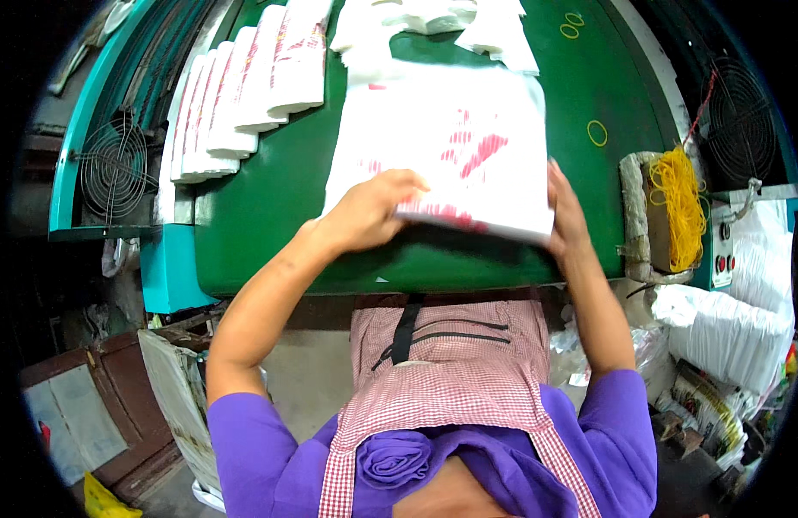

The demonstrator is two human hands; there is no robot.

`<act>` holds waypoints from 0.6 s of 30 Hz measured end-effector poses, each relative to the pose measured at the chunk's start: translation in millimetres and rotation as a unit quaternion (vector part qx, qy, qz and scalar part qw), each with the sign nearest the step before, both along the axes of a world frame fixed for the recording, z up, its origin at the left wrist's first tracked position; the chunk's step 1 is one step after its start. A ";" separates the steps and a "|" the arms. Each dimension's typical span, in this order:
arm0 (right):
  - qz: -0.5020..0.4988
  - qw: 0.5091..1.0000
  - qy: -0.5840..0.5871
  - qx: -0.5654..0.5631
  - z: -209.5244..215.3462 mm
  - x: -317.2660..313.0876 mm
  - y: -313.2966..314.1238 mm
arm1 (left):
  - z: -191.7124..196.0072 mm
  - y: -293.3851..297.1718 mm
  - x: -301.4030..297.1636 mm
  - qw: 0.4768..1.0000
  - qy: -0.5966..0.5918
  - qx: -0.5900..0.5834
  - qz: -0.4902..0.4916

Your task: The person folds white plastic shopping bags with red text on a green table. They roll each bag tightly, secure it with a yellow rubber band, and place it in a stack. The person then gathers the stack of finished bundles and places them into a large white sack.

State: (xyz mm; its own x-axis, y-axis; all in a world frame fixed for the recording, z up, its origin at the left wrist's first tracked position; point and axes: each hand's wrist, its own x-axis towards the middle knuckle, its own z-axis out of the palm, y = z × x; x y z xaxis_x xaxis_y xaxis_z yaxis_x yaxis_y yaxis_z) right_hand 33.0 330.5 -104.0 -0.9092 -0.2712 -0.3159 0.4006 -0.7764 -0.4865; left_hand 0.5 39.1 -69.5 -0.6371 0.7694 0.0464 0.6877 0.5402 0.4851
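A stack of flat white plastic bags (416,138) with red print lies before me on a green belt table, its near edge slightly raised. My left hand (373,211) is closed on its near left part, fingers curled over the top. Against the right edge is my right hand (568,211), fingers along the side, holding that corner; its thumb is mostly hidden. Folded bundles of similar bags (299,60) lie overlapping in a row at the left. More loose white bags (502,39) are heaped just beyond the stack.
Yellow rubber bands (597,133) lie on the green belt (269,242). A thick hank of them (675,211) hangs on a box at the right edge. Fan guards (114,168) flank the table. White sacking (735,319) is piled at the lower right, near a control box (721,259).
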 end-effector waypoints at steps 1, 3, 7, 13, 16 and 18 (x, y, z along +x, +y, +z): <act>0.011 0.999 -0.028 0.030 -6.8 -13.7 9.5 | 0.8 -5.3 6.3 0.996 0.037 0.024 -0.077; 0.109 0.955 0.094 0.259 -11.9 -16.1 23.0 | 12.5 -14.6 26.3 0.989 -0.100 -0.060 -0.095; 0.171 0.668 0.482 0.540 8.1 11.2 9.7 | 14.0 -24.6 6.7 0.994 -0.066 -0.073 -0.046; 0.250 0.365 0.624 0.644 23.2 -20.9 26.5 | 55.9 -7.3 10.3 0.968 0.173 -0.140 -0.117; 0.258 0.342 0.630 0.648 24.2 -26.4 31.1 | 87.8 19.6 -21.5 0.971 0.190 -0.068 -0.130; 0.265 0.323 0.628 0.657 32.9 -25.6 37.0 | 54.6 17.7 -29.3 0.981 0.039 -0.144 -0.123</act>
State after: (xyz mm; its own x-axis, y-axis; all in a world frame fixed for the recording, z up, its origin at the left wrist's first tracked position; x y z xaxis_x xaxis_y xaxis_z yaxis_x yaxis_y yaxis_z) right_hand 7.4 367.5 -71.2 -0.4794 -0.8760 0.0529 -0.8459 0.4451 -0.2939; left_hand -28.8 56.8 -14.9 -0.4333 0.8880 -0.1542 0.8432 0.4598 0.2786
